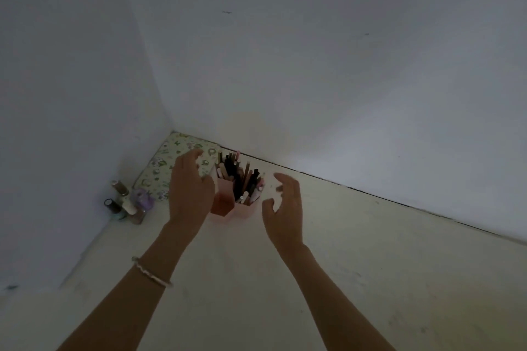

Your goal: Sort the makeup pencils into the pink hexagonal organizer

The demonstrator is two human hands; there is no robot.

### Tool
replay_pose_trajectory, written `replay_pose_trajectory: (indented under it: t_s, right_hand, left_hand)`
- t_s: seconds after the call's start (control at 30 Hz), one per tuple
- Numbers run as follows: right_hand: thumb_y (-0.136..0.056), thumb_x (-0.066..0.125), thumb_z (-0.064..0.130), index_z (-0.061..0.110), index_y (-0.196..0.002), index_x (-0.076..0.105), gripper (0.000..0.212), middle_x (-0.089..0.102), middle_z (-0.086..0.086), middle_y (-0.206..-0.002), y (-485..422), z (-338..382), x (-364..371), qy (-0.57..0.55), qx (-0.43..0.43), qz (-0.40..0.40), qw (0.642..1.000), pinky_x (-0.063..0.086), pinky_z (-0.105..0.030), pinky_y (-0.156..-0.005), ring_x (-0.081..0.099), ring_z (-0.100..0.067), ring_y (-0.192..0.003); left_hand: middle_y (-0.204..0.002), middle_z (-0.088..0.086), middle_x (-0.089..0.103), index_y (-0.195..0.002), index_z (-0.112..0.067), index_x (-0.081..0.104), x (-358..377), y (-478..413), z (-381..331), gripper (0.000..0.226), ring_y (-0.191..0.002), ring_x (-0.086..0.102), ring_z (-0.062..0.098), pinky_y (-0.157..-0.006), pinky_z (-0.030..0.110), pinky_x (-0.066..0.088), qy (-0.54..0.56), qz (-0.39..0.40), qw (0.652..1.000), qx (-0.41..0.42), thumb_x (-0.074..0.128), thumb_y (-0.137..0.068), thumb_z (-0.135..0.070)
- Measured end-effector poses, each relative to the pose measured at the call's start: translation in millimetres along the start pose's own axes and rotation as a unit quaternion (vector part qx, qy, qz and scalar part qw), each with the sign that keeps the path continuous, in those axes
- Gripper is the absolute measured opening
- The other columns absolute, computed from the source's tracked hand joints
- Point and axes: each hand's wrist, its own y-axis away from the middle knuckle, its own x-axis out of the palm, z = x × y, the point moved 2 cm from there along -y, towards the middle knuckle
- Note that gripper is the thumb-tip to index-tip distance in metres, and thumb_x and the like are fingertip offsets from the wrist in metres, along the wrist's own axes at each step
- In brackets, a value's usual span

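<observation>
The pink hexagonal organizer (pixel 228 206) stands upright on the pale surface near the back wall. Several makeup pencils (pixel 242 177), black, brown and pink, stick up out of its compartments. My left hand (pixel 189 189) hovers just left of the organizer with fingers spread and curved, covering part of its left side. My right hand (pixel 283 205) hovers to the right of it, fingers apart, a small gap from the organizer. Neither hand holds anything.
A floral patterned pouch (pixel 168 164) lies in the corner behind my left hand. Several nail polish bottles (pixel 127 204) cluster at the left wall. White walls close off the left and the back; the pale surface (pixel 370 279) stretches to the right and front.
</observation>
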Motion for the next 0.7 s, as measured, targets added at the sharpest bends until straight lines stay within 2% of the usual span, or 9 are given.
replay_pose_trajectory:
  t_s: [0.03, 0.1, 0.13, 0.17, 0.27, 0.37, 0.47, 0.6, 0.7]
  right_hand:
    - [-0.080, 0.061, 0.013, 0.020, -0.137, 0.042, 0.061, 0.047, 0.001, -0.128, 4.5, -8.5, 4.0, -0.012, 0.055, 0.057, 0.997, 0.048, -0.026, -0.081, 0.053, -0.010, -0.100]
    - [-0.078, 0.072, 0.024, 0.020, -0.146, 0.031, 0.080, 0.042, 0.002, -0.134, 12.6, -18.7, 19.1, 0.015, 0.117, 0.190, 0.975, 0.050, -0.026, -0.082, 0.053, -0.013, -0.106]
    - [-0.076, 0.075, 0.029, 0.018, -0.145, 0.033, 0.081, 0.044, 0.000, -0.133, 13.8, -21.8, 28.1, 0.025, 0.128, 0.225, 0.966, 0.051, -0.029, -0.085, 0.053, -0.016, -0.109]
    - [-0.076, 0.076, 0.032, 0.016, -0.139, 0.040, 0.074, 0.048, -0.002, -0.126, 13.1, -23.0, 34.3, 0.027, 0.137, 0.228, 0.964, 0.052, -0.033, -0.085, 0.055, -0.018, -0.107]
    - [-0.082, 0.071, 0.031, 0.013, -0.118, 0.054, 0.043, 0.061, -0.005, -0.109, -1.1, -21.7, 49.9, 0.018, 0.165, 0.166, 0.972, 0.051, -0.037, -0.080, 0.060, -0.022, -0.095]
    - [-0.085, 0.070, 0.030, 0.011, -0.114, 0.058, 0.037, 0.065, -0.008, -0.108, -23.1, -22.7, 60.2, 0.024, 0.156, 0.138, 0.978, 0.046, -0.031, -0.077, 0.061, -0.026, -0.097]
    - [-0.086, 0.070, 0.027, 0.011, -0.110, 0.056, 0.033, 0.065, -0.009, -0.108, -46.2, -23.4, 69.8, 0.026, 0.168, 0.123, 0.978, 0.044, -0.030, -0.075, 0.061, -0.027, -0.097]
    - [-0.086, 0.070, 0.028, 0.012, -0.099, 0.053, 0.027, 0.063, -0.009, -0.104, -63.1, -28.3, 79.5, 0.035, 0.171, 0.123, 0.977, 0.037, -0.027, -0.070, 0.060, -0.028, -0.092]
    - [-0.085, 0.071, 0.030, 0.012, -0.104, 0.053, 0.032, 0.061, -0.009, -0.107, -68.0, -28.6, 82.3, 0.028, 0.167, 0.122, 0.978, 0.041, -0.029, -0.071, 0.060, -0.029, -0.097]
  left_hand:
    - [-0.132, 0.011, 0.051, -0.137, -0.012, 0.044, 4.5, 2.4, 9.5, 0.066, -0.119, 0.053, 0.031, -0.093, 0.039, 0.045, -0.025, 0.083, 0.994, -0.071, 0.065, -0.075, -0.014]
    - [-0.138, 0.012, 0.048, -0.146, -0.011, 0.033, 14.3, 11.5, 23.9, 0.100, -0.124, 0.051, 0.030, -0.095, 0.035, 0.044, -0.052, 0.261, 0.950, -0.164, 0.076, -0.059, -0.034]
    - [-0.139, 0.013, 0.049, -0.148, -0.011, 0.032, 19.0, 15.4, 27.8, 0.106, -0.125, 0.051, 0.029, -0.099, 0.036, 0.044, -0.053, 0.314, 0.932, -0.171, 0.080, -0.056, -0.035]
    - [-0.137, 0.013, 0.052, -0.147, -0.011, 0.034, 23.6, 18.2, 30.2, 0.103, -0.123, 0.053, 0.029, -0.100, 0.038, 0.045, -0.062, 0.328, 0.930, -0.157, 0.084, -0.060, -0.033]
    - [-0.121, 0.012, 0.064, -0.136, -0.011, 0.051, 29.9, 11.6, 36.2, 0.064, -0.109, 0.062, 0.029, -0.091, 0.033, 0.049, -0.094, 0.232, 0.962, -0.111, 0.076, -0.079, -0.026]
    - [-0.116, 0.016, 0.067, -0.126, -0.004, 0.061, 34.8, -4.1, 35.0, 0.041, -0.108, 0.062, 0.031, -0.090, 0.034, 0.046, -0.070, 0.170, 0.980, -0.082, 0.064, -0.086, -0.008]
    - [-0.114, 0.019, 0.068, -0.121, 0.001, 0.064, 40.4, -23.0, 28.3, 0.032, -0.108, 0.063, 0.033, -0.093, 0.037, 0.047, -0.024, 0.144, 0.987, -0.071, 0.061, -0.091, -0.007]
    - [-0.103, 0.019, 0.071, -0.109, 0.001, 0.070, 49.6, -41.8, 29.9, 0.022, -0.100, 0.064, 0.033, -0.084, 0.037, 0.047, -0.010, 0.140, 0.989, -0.046, 0.056, -0.093, -0.005]
    - [-0.110, 0.019, 0.069, -0.118, 0.000, 0.066, 52.8, -50.0, 34.4, 0.028, -0.104, 0.064, 0.034, -0.088, 0.038, 0.049, -0.001, 0.153, 0.986, -0.062, 0.058, -0.094, -0.010]
